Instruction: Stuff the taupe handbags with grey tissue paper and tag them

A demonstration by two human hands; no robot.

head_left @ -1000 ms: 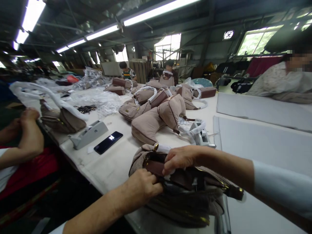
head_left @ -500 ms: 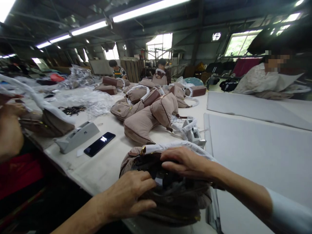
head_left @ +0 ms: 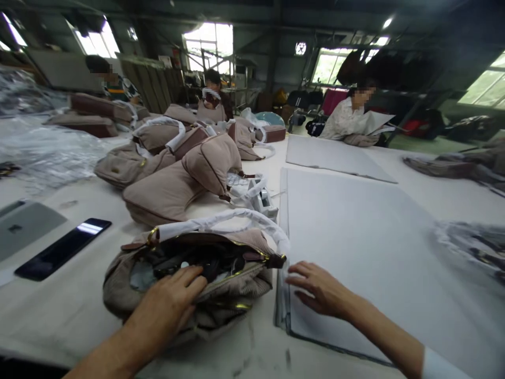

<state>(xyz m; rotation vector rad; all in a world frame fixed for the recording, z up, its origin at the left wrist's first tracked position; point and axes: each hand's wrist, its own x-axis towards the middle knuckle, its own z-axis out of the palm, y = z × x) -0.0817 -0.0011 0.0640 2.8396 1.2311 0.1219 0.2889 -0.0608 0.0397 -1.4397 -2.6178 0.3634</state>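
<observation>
In front of me on the table sits a taupe corduroy handbag [head_left: 252,281]. Its gold zip is undone and the mouth gapes, with dark items inside that I cannot make out. A handle [head_left: 236,215] wrapped in white film arches over it. My left hand [head_left: 169,295] grips the front rim of the bag, fingers curled over into the opening. Its thumb is mostly hidden. Just right of the bag, my right hand [head_left: 319,289] hovers with fingers apart above the edge of a grey-white sheet stack [head_left: 355,252], holding nothing.
Several taupe bags [head_left: 165,189] lie piled behind. A tape dispenser [head_left: 262,200] stands at the pile's right; a black phone [head_left: 65,247] and a grey dispenser [head_left: 27,226] are on the left. Clear plastic [head_left: 51,152] spreads beyond. Co-workers [head_left: 339,123] sit across the table.
My right hand has come out of the bag's mouth and moved right, over the sheets. My left hand stays at the front rim. The view has swung right.
</observation>
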